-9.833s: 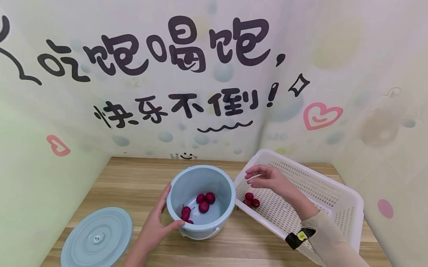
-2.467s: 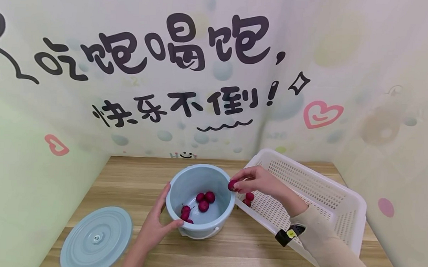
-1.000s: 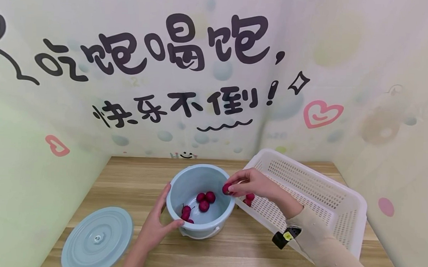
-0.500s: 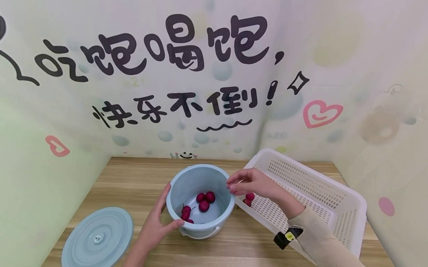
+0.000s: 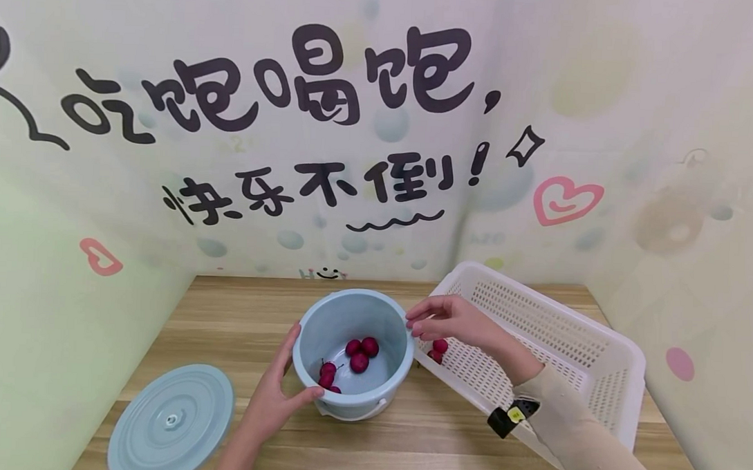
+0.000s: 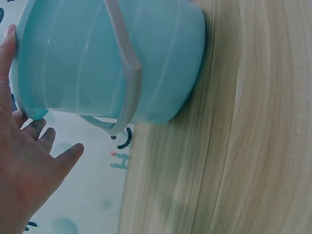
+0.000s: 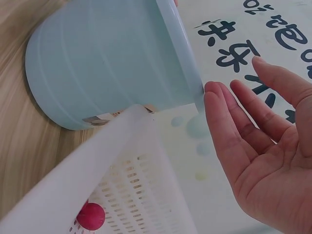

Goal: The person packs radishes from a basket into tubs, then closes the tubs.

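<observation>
A light blue bucket [image 5: 352, 310] stands upright on the table. Dark red round fruits [image 5: 359, 363] lie on its floor, some with thin stems. My left hand [image 5: 272, 401] holds the bucket's left side, with the thumb on the near rim and fingers along the outside. The pale handle [image 6: 131, 80] hangs down the bucket's wall in the left wrist view. Just outside the right rim is my right hand [image 5: 463, 326], with nothing in its fingers and fingertips right at the rim. Below it, red fruits [image 5: 437, 350] sit in the near left corner of a white perforated basket [image 5: 535, 323].
A round light blue lid [image 5: 171, 419] lies on the wooden table [image 5: 243, 303] at the left. The basket stands slantwise close to the bucket's right side. A printed wall sheet [image 5: 264, 245] rises behind the table, with more sheets at both sides.
A second ago my right hand pinched a fruit over the bucket's right rim. Its fingers have since let go, and the hand has drawn slightly right. The left hand keeps its hold.
</observation>
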The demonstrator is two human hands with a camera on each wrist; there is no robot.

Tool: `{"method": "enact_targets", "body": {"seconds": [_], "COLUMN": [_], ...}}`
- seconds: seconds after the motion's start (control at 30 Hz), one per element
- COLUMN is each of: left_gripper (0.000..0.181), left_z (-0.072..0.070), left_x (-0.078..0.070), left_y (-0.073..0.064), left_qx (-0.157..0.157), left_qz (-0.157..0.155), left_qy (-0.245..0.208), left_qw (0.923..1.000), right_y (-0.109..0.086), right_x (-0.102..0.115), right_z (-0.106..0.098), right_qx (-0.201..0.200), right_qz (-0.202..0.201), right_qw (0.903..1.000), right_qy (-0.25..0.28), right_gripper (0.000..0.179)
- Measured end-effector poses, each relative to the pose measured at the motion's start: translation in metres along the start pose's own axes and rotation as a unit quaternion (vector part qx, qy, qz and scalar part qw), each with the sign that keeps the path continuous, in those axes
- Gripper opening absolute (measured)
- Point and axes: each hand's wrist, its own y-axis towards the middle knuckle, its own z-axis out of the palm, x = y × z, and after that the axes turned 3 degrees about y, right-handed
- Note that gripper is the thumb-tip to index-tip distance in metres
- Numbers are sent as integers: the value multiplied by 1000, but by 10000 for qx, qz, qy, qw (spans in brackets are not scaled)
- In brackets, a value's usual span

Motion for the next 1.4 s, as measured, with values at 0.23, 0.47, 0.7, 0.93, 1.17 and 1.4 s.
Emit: {"method": "enact_targets", "body": {"seconds": [0.23, 0.47, 0.7, 0.93, 1.17, 1.4], "left_gripper": [104, 104, 104, 104, 103, 104], "left_z": [0, 0, 0, 0, 0, 1], "left_x": [1, 0, 0, 1, 0, 0], "left_y": [0, 0, 1, 1, 1, 1], "left_qx": [-13, -14, 10, 16, 8, -1], "left_qz": [-28, -25, -39, -42, -51, -49], "left_qy": [8, -20, -31, -123, -96, -59], "left_qw": [10000, 10000, 10000, 9999, 9999, 10000], "right_y": [-2, -4, -4, -5, -4, -3], "right_x": [-1, -5, -8, -10, -18, -25], "right_z": [-5, -9, -14, -17, -25, -31], "right_qx": [-76, -119, -156, -264, -275, -301], "right_qz": [-52, -89, -42, 18, 8, -32], "right_qw": [9999, 9999, 9998, 9996, 9995, 9993], "right_qy": [-40, -55, -89, -119, -132, -222], "right_gripper": [37, 38, 38, 35, 40, 37]}}
